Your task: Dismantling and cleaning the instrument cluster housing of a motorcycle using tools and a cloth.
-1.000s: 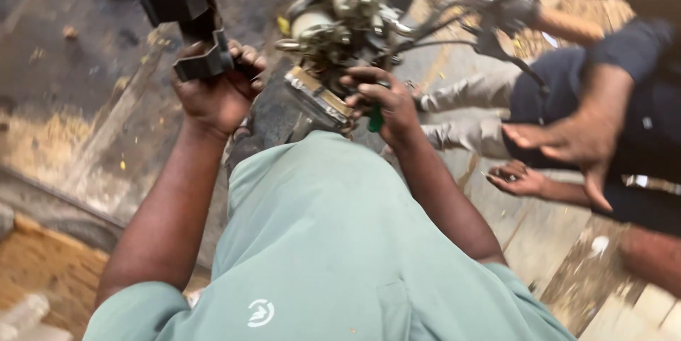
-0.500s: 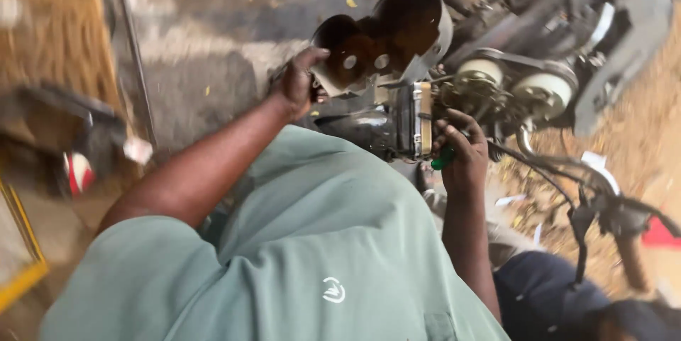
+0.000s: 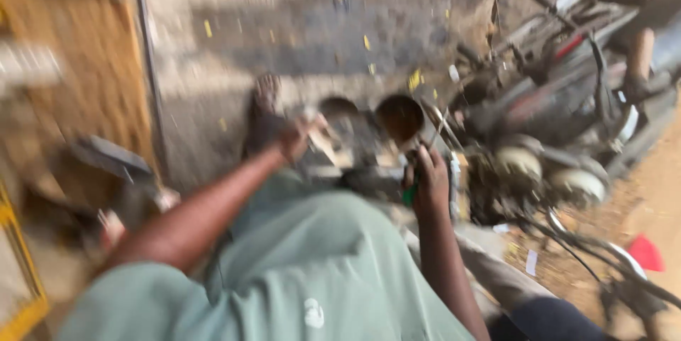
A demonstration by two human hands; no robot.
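Your hands point(image 3: 298, 139) are working hard against the round gauge housings point(image 3: 397, 118), with the motorcycle frame point(image 3: 560, 107) crowding in on the right. Cables point(image 3: 582, 249) are trailing low on that side. Open paved floor point(image 3: 284, 36) is lying ahead, though blur is possibly hiding small clutter. A dark object point(image 3: 113, 160) is blocking the left.

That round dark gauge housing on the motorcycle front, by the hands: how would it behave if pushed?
The gauge housing looks rigid and probably would not flex. It seems joined to the motorcycle, so likely swivels rather than rolls. The left hand and right hand are beside it; blur hides their grip.
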